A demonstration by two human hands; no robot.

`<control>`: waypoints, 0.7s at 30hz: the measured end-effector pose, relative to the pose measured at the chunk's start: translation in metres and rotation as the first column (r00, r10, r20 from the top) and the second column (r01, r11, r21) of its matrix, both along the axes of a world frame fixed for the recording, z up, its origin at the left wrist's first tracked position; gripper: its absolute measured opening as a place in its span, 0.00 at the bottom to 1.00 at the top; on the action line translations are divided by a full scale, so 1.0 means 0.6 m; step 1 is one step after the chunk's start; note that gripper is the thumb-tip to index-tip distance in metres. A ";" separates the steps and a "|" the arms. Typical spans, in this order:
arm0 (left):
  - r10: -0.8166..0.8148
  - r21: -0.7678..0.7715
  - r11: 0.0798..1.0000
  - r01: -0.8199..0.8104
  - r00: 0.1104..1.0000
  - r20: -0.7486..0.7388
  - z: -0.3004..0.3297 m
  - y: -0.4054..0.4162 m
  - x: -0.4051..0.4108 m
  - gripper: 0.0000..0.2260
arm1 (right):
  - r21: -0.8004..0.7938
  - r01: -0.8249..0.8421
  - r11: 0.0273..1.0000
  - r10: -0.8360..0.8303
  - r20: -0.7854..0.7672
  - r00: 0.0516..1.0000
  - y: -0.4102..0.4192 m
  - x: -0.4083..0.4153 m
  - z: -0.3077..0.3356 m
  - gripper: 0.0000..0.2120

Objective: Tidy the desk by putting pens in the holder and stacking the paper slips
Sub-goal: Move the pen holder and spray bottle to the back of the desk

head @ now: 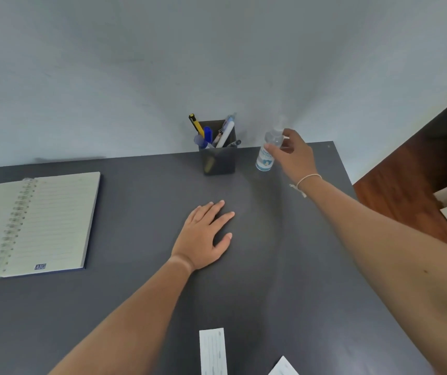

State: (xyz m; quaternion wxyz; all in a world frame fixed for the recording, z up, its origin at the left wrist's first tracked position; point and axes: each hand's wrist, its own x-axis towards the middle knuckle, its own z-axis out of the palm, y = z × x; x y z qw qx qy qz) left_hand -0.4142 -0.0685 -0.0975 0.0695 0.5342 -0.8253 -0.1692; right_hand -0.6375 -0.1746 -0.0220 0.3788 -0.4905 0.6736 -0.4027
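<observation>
The holder (219,158) stands upright at the desk's (136,307) far edge, against the wall, already carrying several pens (225,135); no loose pen shows on the surface. Two slips (213,350) lie apart at the near edge, one long and flat, the other a corner only at the bottom margin, so stacking appears not yet done.

Right hand (295,155) is at a clear bottle (267,154) just beside the holder, fingers curled round its upper part; the bottle tilts slightly and its base looks at or just off the surface. Judged purpose: setting it next to the holder to group upright items at the back.

Left hand (206,234) lies flat mid-desk, fingers spread, holding nothing, likely bracing the reach.

An open notebook (36,226) occupies the left side, well apart. The centre is bare, giving open room to draw the slips together. The right desk edge runs close beside the bottle; a tip-over risk there.
</observation>
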 end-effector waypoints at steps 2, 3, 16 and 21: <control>0.004 0.002 1.000 -0.004 1.000 -0.005 -0.001 0.000 0.000 0.23 | -0.009 -0.004 1.000 0.004 0.009 1.000 -0.013 0.000 -0.005 0.20; 0.007 0.004 1.000 -0.007 1.000 -0.008 0.000 0.000 -0.001 0.23 | -0.013 -0.010 1.000 0.010 0.011 1.000 -0.019 0.001 -0.007 0.20; 0.031 -0.002 1.000 -0.031 0.999 -0.025 0.000 0.001 -0.002 0.22 | -0.020 -0.133 0.991 0.132 -0.039 0.991 -0.045 0.008 -0.024 0.20; 0.039 0.002 0.999 -0.039 0.999 -0.023 0.002 0.000 -0.003 0.22 | -0.019 -0.170 0.985 0.169 -0.042 0.985 -0.051 0.002 -0.028 0.21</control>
